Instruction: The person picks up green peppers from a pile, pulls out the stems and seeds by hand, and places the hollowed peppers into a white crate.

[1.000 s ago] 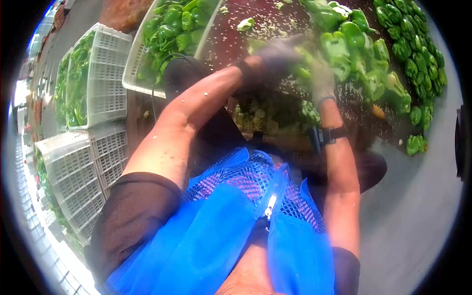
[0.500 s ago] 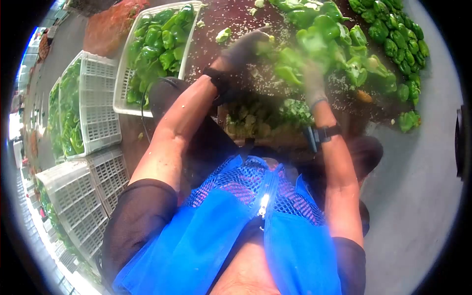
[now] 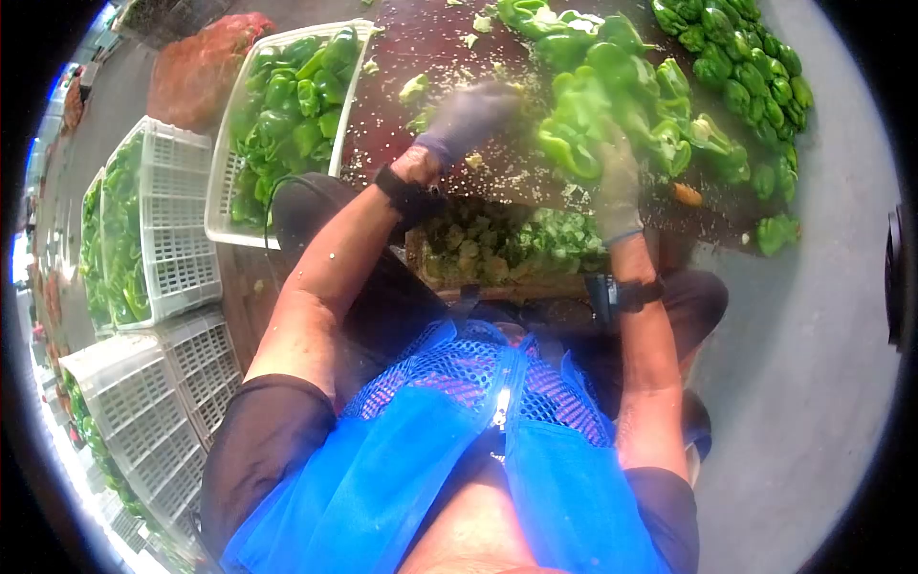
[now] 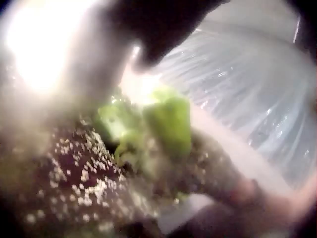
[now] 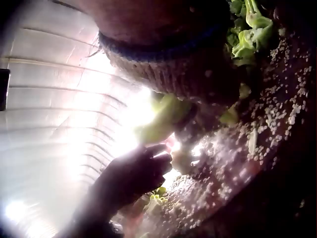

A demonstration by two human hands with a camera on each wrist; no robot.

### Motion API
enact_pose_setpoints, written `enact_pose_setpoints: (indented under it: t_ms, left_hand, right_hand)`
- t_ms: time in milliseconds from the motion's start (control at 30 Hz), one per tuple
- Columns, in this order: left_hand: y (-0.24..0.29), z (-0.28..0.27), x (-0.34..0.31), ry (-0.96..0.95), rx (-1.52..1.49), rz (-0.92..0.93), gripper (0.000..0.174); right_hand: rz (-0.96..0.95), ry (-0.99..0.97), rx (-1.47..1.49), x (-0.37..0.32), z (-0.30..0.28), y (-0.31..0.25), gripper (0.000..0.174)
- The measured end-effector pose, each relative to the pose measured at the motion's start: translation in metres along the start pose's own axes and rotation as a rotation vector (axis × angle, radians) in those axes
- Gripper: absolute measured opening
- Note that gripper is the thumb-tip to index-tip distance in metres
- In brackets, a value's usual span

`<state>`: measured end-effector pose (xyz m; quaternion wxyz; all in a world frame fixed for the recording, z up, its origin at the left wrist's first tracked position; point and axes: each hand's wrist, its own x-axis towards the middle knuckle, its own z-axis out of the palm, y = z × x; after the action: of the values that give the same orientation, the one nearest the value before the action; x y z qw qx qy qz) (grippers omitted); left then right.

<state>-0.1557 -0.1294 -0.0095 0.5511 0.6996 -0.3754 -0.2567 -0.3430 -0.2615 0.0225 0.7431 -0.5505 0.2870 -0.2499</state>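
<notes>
Right hand (image 3: 617, 182), gloved: grasping, to all appearance, 1 green pepper (image 4: 171, 124), raised off the seed-strewn table (image 3: 381, 134); fingers blurred. Left hand (image 3: 470, 120), gloved: near the pepper, facing the right hand; fingers curled in the right wrist view, any grasp impossible to tell. Opened peppers (image 3: 674, 148): heaped just beside the right hand. Crate (image 3: 218, 182) of peppers: 1, at the table's left. Trimmings (image 3: 507, 239): below the near table edge. Step in hand, as judged: clearing cores and seeds. Next move, as judged: firm right-hand grip, left-hand fingers free for pulling core remnants.
</notes>
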Motion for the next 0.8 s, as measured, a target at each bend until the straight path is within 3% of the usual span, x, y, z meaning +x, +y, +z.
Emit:
enact_pose_setpoints:
  t_ms: [33,67,133,167,200,267,300,367,433,567,600,700,767,800]
  left_hand:
    - [-0.009,0.005,0.001,0.013,-0.026,0.042,0.031]
    - [0.015,0.01,-0.005,0.095,0.091,-0.039,0.03]
    - [0.04,0.006,-0.011,0.065,0.348,0.061,0.027]
    - [0.052,0.004,-0.014,0.06,0.474,0.113,0.026]
    - [0.065,0.004,-0.014,-0.026,0.459,0.062,0.026]
    - [0.044,0.013,-0.007,-0.075,0.238,0.228,0.025]
    - [0.041,0.013,-0.007,-0.145,0.08,0.088,0.024]
    - [0.044,0.007,-0.006,-0.255,-0.138,-0.107,0.022]
    - [0.055,-0.002,-0.008,-0.331,-0.252,-0.231,0.02]
    - [0.028,-0.003,-0.009,-0.315,-0.345,-0.189,0.029]
    - [0.027,-0.005,-0.011,-0.346,-0.485,-0.16,0.03]
    - [0.036,-0.013,-0.012,-0.376,-0.779,-0.112,0.032]
    - [0.039,-0.01,-0.01,-0.304,-0.675,-0.068,0.031]
    - [0.036,-0.006,-0.007,-0.247,-0.558,-0.019,0.03]
  right_hand:
    - [0.05,0.021,0.058,-0.002,0.005,-0.004,0.05]
    - [0.037,0.03,0.027,-0.002,0.007,-0.004,0.049]
    - [0.011,0.049,-0.03,-0.002,0.011,-0.003,0.047]
    - [-0.073,0.063,-0.195,0.0,0.01,0.001,0.046]
    - [-0.155,0.074,-0.361,0.003,0.009,0.009,0.045]
    - [-0.335,0.078,-0.628,0.004,0.008,0.021,0.043]
    - [-0.435,0.085,-0.727,0.002,0.011,0.023,0.043]
    - [-0.409,0.13,-0.772,-0.003,0.024,0.018,0.044]
    - [-0.424,0.147,-0.749,-0.008,0.034,0.016,0.043]
    - [-0.444,0.093,-0.702,-0.004,0.032,0.017,0.045]
    - [-0.444,0.067,-0.676,-0.003,0.029,0.017,0.046]
    - [-0.064,0.027,-0.115,-0.005,0.023,0.017,0.05]
    - [0.073,0.061,0.125,-0.009,0.022,0.015,0.053]
    - [0.084,0.078,0.106,-0.01,0.023,0.012,0.053]
